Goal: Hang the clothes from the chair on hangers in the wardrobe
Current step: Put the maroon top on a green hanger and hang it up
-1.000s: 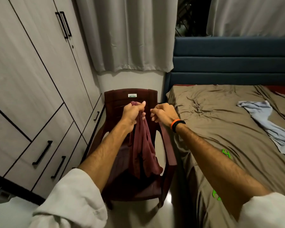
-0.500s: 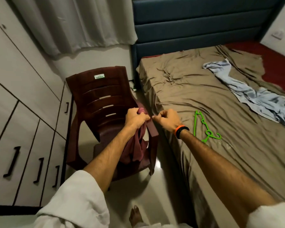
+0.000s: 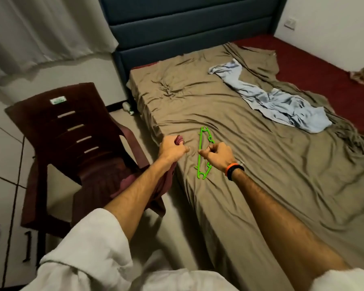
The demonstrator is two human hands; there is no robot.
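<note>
Left hand (image 3: pixel 172 149): fingers curled tight around a bunched maroon cloth garment (image 3: pixel 166 181). A fold of the cloth shows above the knuckles; the rest hangs under the forearm and trails down to the seat edge of the dark brown plastic armchair (image 3: pixel 76 131). The hand is held over the near edge of the bed, just right of the chair arm.

Right hand (image 3: pixel 218 154): fingers curled in, thumb against forefinger. Cannot tell whether anything is pinched; no cloth visible between the fingertips. Orange and black wristband (image 3: pixel 233 170) on the wrist. The two hands are near each other, not touching.

Bright green plastic clothes hanger (image 3: pixel 202 152) lies flat on the olive-brown bedsheet (image 3: pixel 261 164), between the two hands, partly covered by the right hand from this view. Contact with that hand cannot be judged.

Crumpled pale blue cloth garment (image 3: pixel 271 99) lies on the sheet towards the far side, well apart from the hands. Dark blue padded headboard (image 3: pixel 187 24) stands at the head of the bed. White drawer fronts with black handles (image 3: pixel 0 185) stand at left, behind the chair.
</note>
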